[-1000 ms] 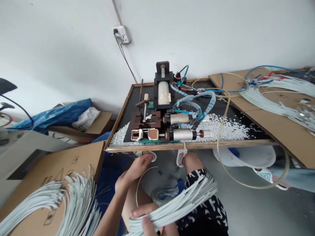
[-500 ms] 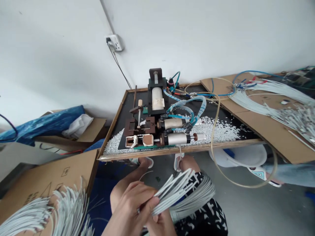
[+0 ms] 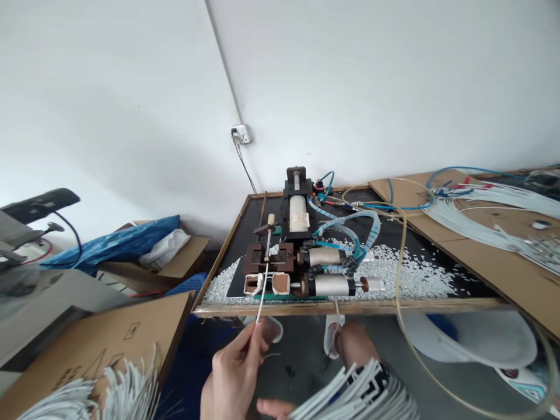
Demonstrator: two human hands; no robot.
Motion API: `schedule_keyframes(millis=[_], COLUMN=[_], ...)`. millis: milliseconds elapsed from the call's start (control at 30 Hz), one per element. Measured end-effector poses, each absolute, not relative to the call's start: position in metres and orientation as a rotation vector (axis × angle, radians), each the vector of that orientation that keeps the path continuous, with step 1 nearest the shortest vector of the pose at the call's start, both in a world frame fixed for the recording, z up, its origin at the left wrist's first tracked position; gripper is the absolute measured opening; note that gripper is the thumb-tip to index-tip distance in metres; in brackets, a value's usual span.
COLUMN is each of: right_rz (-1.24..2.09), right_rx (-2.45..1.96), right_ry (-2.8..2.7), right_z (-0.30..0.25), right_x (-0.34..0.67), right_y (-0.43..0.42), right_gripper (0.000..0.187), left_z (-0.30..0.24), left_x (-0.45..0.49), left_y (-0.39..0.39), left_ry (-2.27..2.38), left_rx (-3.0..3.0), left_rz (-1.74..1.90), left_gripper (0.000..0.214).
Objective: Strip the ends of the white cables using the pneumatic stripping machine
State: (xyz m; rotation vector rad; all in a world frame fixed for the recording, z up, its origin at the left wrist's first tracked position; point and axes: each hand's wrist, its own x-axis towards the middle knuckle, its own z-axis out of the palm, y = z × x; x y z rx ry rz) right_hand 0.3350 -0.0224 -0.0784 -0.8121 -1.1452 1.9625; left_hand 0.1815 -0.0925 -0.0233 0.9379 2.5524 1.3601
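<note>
My left hand [image 3: 234, 370] pinches one thin white wire [image 3: 261, 302] between thumb and fingers. From there the wire runs up over the table's front edge, and its far end reaches between the brown jaws of a pneumatic machine [image 3: 298, 213]. Low in the picture, only part of my right hand [image 3: 276, 407] shows, its thumb lying against a bundle of white wires [image 3: 345, 394]. That hand is closed around the bundle, most of it cut off by the lower edge. The bundle rests over my lap.
White offcuts [image 3: 406, 271] litter the black tabletop around the machine. Coiled wires [image 3: 476, 219] lie on cardboard at right. More wires [image 3: 129, 388] are on a carton [image 3: 109, 332] at lower left. A beige hose [image 3: 399, 280] loops over the front edge above a white tub [image 3: 485, 335].
My left hand has left the bundle and moved up towards the machine with a single wire, whose end is now at the jaws. The bundle sits lower in view as the camera tilted up.
</note>
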Motion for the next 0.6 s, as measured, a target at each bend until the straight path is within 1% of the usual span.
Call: schedule_keyframes(millis=[100, 200, 367, 467, 600], right_rz=[1.87, 1.823, 1.815, 1.804, 1.778], right_rx=[-0.816, -0.808, -0.798, -0.828, -0.879], right_ry=[-1.171, -1.211, -1.251, -1.252, -1.223], right_z=[-0.088, -0.097, -0.096, -0.09, -0.079], right_x=[0.345, 0.351, 0.355, 0.357, 0.361], right_y=[0.037, 0.068, 0.059, 0.048, 0.042], right_gripper=[0.032, 0.034, 0.03, 0.037, 0.038], left_z=[-0.031, -0.034, -0.033, -0.033, -0.034], left_x=[0.177, 0.174, 0.173, 0.172, 0.167], left_y=[-0.088, -0.084, -0.079, -0.079, -0.078], left_ry=[2.541, 2.551, 2.573, 2.577, 2.588], left_rx=[0.929, 0.924, 0.992, 0.983, 0.978], left_rz=[1.353, 1.321, 1.253, 1.242, 1.216], left_gripper=[0.045, 0.045, 0.041, 0.041, 0.041])
